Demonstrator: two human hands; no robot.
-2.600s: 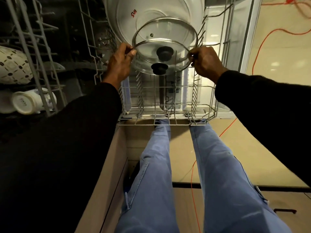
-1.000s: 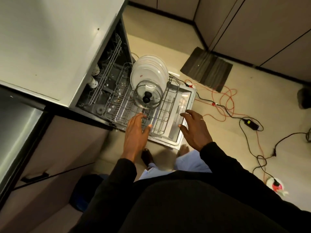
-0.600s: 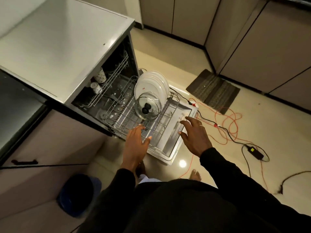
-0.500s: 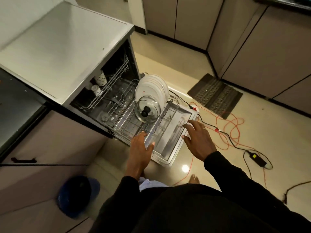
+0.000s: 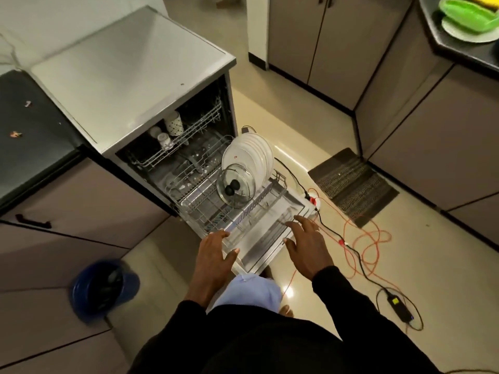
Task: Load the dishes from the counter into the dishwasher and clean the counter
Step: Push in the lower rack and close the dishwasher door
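The dishwasher (image 5: pixel 140 85) stands open with its door (image 5: pixel 272 233) folded down. Its lower rack (image 5: pixel 216 209) is pulled out and holds a row of white plates (image 5: pixel 251 155) and two glass lids (image 5: pixel 236 184) with black knobs standing on edge. Cups (image 5: pixel 172 126) sit in the upper rack (image 5: pixel 186 136). My left hand (image 5: pixel 214 252) hovers with fingers spread at the rack's near edge. My right hand (image 5: pixel 307 245) hovers spread above the door's front corner. Both hold nothing.
A dark counter (image 5: pixel 29 125) on the left carries small crumbs. A far-right counter holds a green dish (image 5: pixel 467 14) on a white plate. Orange and black cables (image 5: pixel 361 238) trail over the floor beside a striped mat (image 5: pixel 352 186). A blue bin (image 5: pixel 101 286) stands lower left.
Both hands let go of the glass lids, which now stand in the lower rack. I have risen from close over the rack, and my open hands have drawn back to the door's front edge.
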